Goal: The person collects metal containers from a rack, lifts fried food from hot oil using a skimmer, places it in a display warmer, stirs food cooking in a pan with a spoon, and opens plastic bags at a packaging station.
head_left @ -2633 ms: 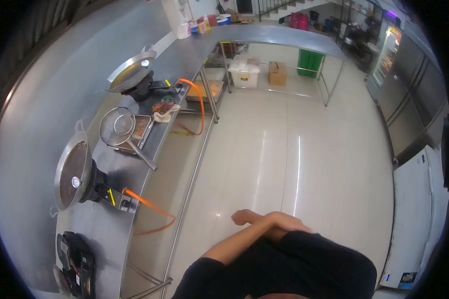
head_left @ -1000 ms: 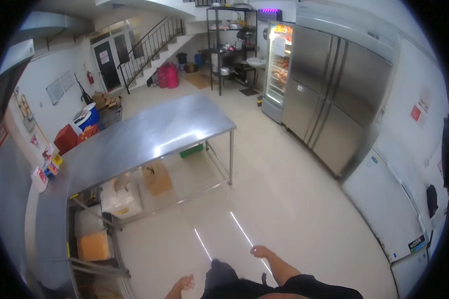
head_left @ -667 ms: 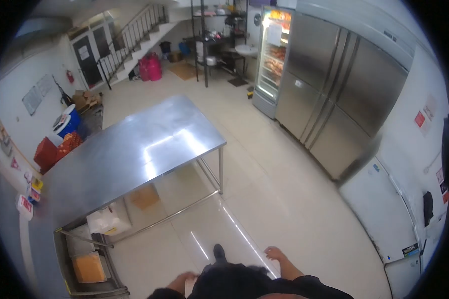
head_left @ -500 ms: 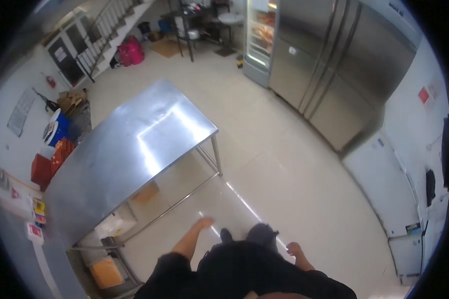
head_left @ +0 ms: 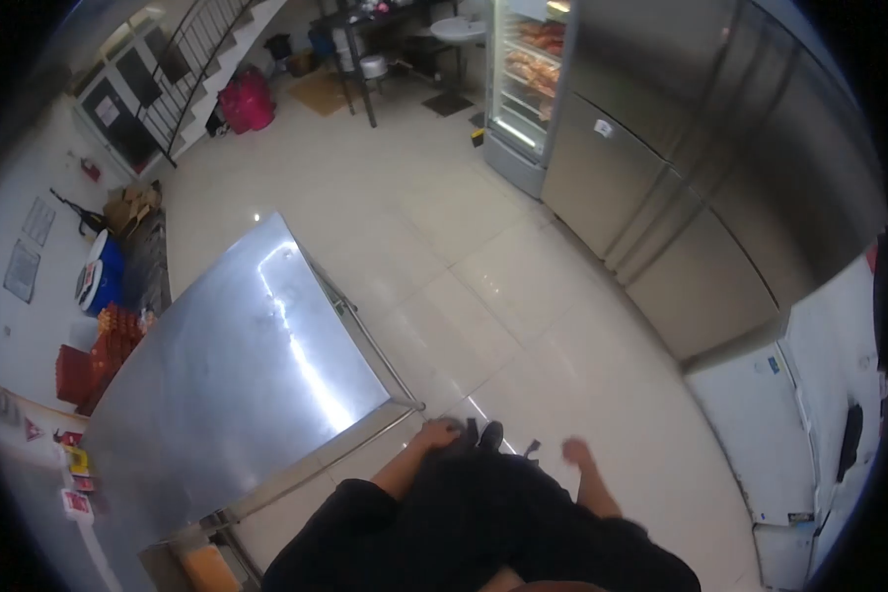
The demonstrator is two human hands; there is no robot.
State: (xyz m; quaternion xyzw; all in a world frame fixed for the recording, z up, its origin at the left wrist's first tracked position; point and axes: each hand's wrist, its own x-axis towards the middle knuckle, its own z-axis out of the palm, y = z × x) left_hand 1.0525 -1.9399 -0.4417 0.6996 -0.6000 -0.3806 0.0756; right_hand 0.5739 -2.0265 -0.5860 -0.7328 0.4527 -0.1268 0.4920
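My left hand [head_left: 438, 433] hangs low in front of my body, close to the near corner of a steel table [head_left: 266, 335]. Dark clothing lies right beside its fingers, and I cannot make out how they are bent. On the other side, my right hand [head_left: 575, 453] hangs over the tiled floor [head_left: 523, 385], smeared by motion. Nothing can be made out in either hand. A dark shoe [head_left: 491, 436] shows between them.
At the right stand a large steel fridge [head_left: 661, 197] and a white chest freezer [head_left: 750, 424]. A glass-door display fridge [head_left: 523, 89] holds food farther back. Red egg trays [head_left: 113, 340] and blue containers [head_left: 104, 271] line the left wall. Stairs [head_left: 202, 89] rise at the back.
I have moved forward along the steel table, whose near corner is now closer to my body. My left hand has come in toward my body; my right hand has swung forward.
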